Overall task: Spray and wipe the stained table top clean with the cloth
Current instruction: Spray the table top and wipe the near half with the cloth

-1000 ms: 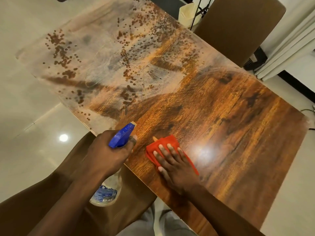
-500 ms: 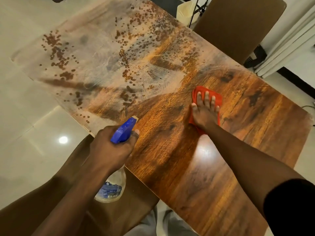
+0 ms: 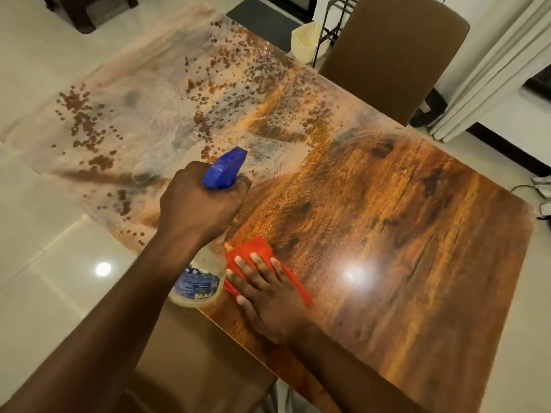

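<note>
The wooden table top (image 3: 387, 234) is glossy brown on its right half; its left half is covered with a whitish film and brown spots (image 3: 167, 114). My left hand (image 3: 202, 207) grips a clear spray bottle (image 3: 198, 281) with a blue trigger head (image 3: 225, 169), held above the near table edge, nozzle pointing toward the stained half. My right hand (image 3: 268, 296) lies flat, fingers spread, pressing a red cloth (image 3: 253, 251) onto the table near the front edge, just right of the bottle.
A brown chair (image 3: 393, 55) stands at the far side of the table; another brown chair seat (image 3: 190, 368) sits below me at the near side. A cream bin (image 3: 304, 43) stands behind the table. White curtains (image 3: 492, 70) hang at right. Glossy tiled floor (image 3: 44, 248) surrounds the table.
My right hand pulled the red cloth back from the table's middle to the near edge. My left hand moved the spray bottle forward over the table.
</note>
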